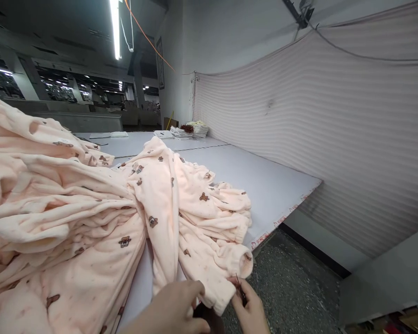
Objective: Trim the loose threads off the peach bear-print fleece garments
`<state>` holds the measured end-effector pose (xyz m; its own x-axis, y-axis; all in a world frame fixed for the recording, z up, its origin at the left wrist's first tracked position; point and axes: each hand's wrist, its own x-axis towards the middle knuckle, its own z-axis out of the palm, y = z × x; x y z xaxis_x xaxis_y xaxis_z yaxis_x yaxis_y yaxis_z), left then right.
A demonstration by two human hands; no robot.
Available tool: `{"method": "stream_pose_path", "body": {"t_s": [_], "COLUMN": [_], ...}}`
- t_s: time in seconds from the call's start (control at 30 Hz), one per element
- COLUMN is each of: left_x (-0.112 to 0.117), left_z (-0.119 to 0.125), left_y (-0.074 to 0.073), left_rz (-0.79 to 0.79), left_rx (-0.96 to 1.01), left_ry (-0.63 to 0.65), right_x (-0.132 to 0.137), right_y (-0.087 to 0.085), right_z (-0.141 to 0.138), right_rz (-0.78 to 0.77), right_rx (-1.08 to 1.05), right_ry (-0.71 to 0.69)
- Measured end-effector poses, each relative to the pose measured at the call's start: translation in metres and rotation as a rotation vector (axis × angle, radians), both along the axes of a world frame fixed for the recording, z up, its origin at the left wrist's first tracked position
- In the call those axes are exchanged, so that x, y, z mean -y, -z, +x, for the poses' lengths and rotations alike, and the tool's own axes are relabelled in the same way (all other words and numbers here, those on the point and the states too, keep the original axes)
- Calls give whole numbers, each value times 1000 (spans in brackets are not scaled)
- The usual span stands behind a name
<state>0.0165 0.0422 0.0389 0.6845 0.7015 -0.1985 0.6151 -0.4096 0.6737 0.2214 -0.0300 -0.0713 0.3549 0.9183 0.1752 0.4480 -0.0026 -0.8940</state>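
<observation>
At table's near edge — right hand (pixel 250 311) pinches slim dark tool (pixel 241 293) against sleeve cuff (pixel 226 284); left hand (pixel 176 310) curls closed over same sleeve just beside it. Cuff lies between both hands, rest of pink bear-print garment (pixel 167 195) trailing up across grey table (pixel 264 185) — toward heaped pile (pixel 55 208) at left. Striped cloth (pixel 334 139) hangs at right.

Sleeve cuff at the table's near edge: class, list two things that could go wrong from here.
1. The right hand holds a thin dark tool right at the sleeve cuff, close to the left hand; a slip might nick fleece or skin.
2. The pile of pink garments spills toward the table edge; pulling the sleeve could drag pieces onto the floor.
</observation>
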Motion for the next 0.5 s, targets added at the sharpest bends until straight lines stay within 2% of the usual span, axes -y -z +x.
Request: {"method": "stream_pose_path", "body": {"t_s": [0.1,0.17,0.23,0.37,0.5], "left_x": [12,11,8,6,8], "left_z": [23,29,29,24,21], "left_y": [23,34,41,41,37], "left_rz": [62,107,175,245,258], "left_rx": [65,189,274,336,338], "left_ry": [-120,-213,-248,-239,-215], "right_x": [-7,-6,-3,4,1], "right_y": [-15,-23,-32,-58,-77], "right_z": [-13,-18,-17,-6,-3], "right_rz": [35,62,95,135,84], "right_rx": [-106,-63,39,270,381], "right_ry": [-23,-54,-83,-166,-217]}}
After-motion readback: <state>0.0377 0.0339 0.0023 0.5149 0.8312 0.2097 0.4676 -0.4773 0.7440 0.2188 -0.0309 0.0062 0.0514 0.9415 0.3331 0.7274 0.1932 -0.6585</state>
